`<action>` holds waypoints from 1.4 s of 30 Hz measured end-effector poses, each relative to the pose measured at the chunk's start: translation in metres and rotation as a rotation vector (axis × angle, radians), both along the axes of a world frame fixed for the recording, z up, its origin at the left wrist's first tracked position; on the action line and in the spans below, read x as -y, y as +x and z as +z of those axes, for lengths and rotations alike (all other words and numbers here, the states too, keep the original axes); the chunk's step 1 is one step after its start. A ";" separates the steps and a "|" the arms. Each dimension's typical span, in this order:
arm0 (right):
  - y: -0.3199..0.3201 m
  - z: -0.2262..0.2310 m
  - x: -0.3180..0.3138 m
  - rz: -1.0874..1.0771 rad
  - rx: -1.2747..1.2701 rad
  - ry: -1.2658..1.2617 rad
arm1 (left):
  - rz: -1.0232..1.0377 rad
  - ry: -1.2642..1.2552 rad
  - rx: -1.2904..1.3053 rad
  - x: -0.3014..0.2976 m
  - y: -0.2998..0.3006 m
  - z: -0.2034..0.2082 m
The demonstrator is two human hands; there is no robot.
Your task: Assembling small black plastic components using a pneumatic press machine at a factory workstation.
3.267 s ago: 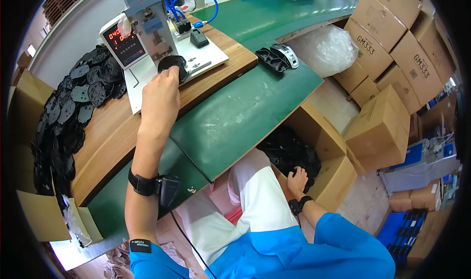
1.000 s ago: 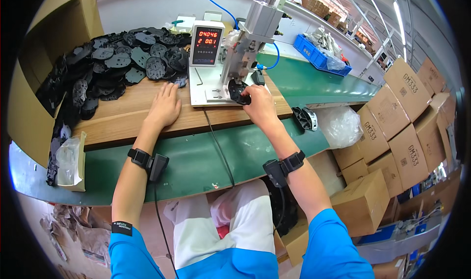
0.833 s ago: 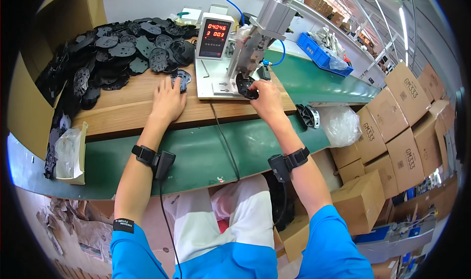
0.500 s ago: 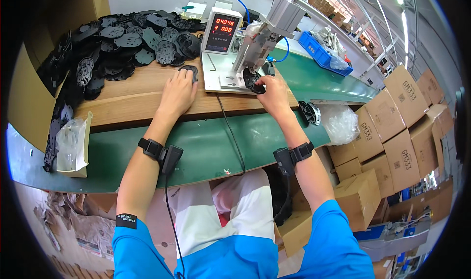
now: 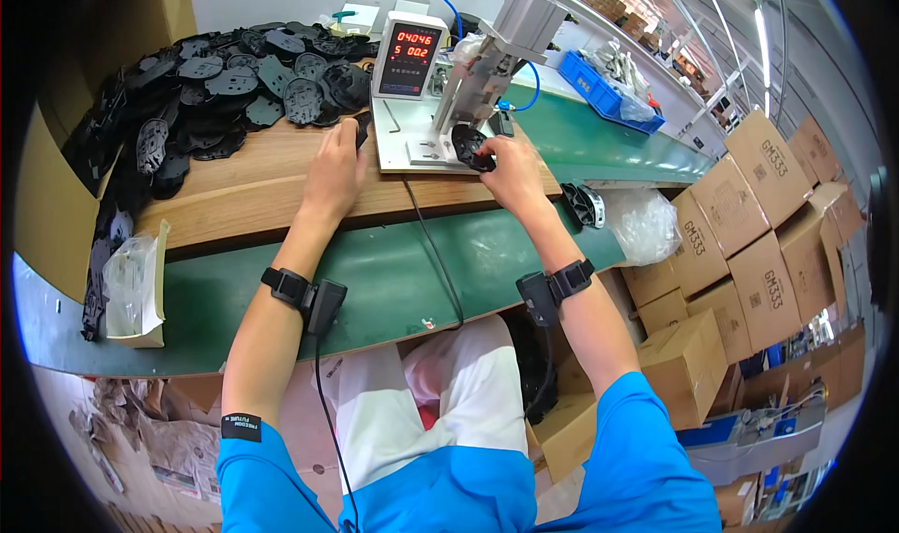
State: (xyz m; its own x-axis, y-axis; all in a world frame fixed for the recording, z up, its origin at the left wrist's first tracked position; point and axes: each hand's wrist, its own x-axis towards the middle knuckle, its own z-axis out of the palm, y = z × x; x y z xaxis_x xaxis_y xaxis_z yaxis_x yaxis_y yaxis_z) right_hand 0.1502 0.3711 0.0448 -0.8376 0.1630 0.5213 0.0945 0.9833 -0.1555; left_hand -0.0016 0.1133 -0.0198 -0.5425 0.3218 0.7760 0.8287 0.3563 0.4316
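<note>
My right hand (image 5: pixel 515 173) grips the edge of a black rounded plastic part (image 5: pixel 467 147) that sits tilted under the head of a bench press machine (image 5: pixel 476 81). To the left, my left hand (image 5: pixel 334 171) is closed on another dark plastic part (image 5: pixel 362 126), mostly hidden by the fingers, just above the wooden board (image 5: pixel 234 194). A white control box with a red lit display (image 5: pixel 406 55) stands on the machine's white base, where a hex key (image 5: pixel 393 116) also lies. Both my wrists wear black straps with small boxes.
A large heap of black plastic parts (image 5: pixel 234 81) covers the board's left side. A small open carton (image 5: pixel 140 294) with clear plastic stands at the left. Near the right edge lie a black-and-silver part (image 5: pixel 584 205) and a clear bag (image 5: pixel 644 226). Stacked cardboard boxes (image 5: pixel 740 252) stand beyond.
My left hand has turned, and its part now stands more on edge. The right hand still holds its part under the press. The display's reading has changed, and the whole view has shifted slightly.
</note>
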 end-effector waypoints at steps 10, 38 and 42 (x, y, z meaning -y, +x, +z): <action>-0.001 0.000 -0.002 0.007 -0.014 0.016 | 0.010 -0.054 0.043 0.002 0.003 0.001; 0.483 -0.328 0.053 -0.773 -0.175 -0.589 | -0.262 -0.425 -0.375 -0.118 0.060 0.021; 0.554 -0.414 0.073 -1.020 -0.112 -0.789 | -0.283 -0.356 -0.265 -0.124 0.066 0.030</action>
